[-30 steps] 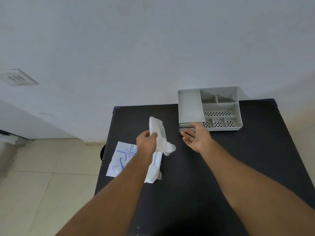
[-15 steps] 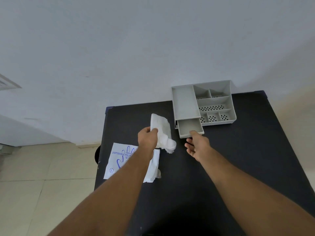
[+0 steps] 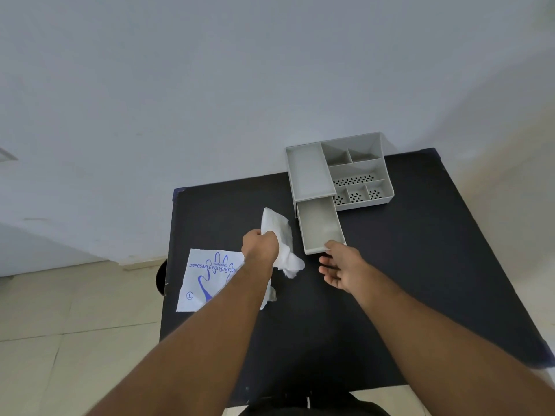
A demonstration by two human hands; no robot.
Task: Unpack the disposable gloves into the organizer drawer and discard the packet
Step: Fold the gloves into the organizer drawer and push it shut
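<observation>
Packet: a flat white plastic packet (image 3: 207,280) printed with a blue glove outline lies at centre left of the frame, on the left edge of the black tabletop (image 3: 420,265), partly hidden by the left forearm.
Left hand: the left hand (image 3: 260,247) is closed around a bunch of thin white disposable gloves (image 3: 279,235), held above the tabletop at frame centre, just left of the drawer.
Drawer: the small grey plastic drawer (image 3: 320,226) is pulled well out of the grey compartmented organizer (image 3: 339,172) and appears empty.
Right hand: the right hand (image 3: 341,265) is open, palm up, fingertips at the drawer's front edge.
Step in hand: the gloves are best folded compactly, lowered fully inside the walls, and the drawer steadied meanwhile.
</observation>
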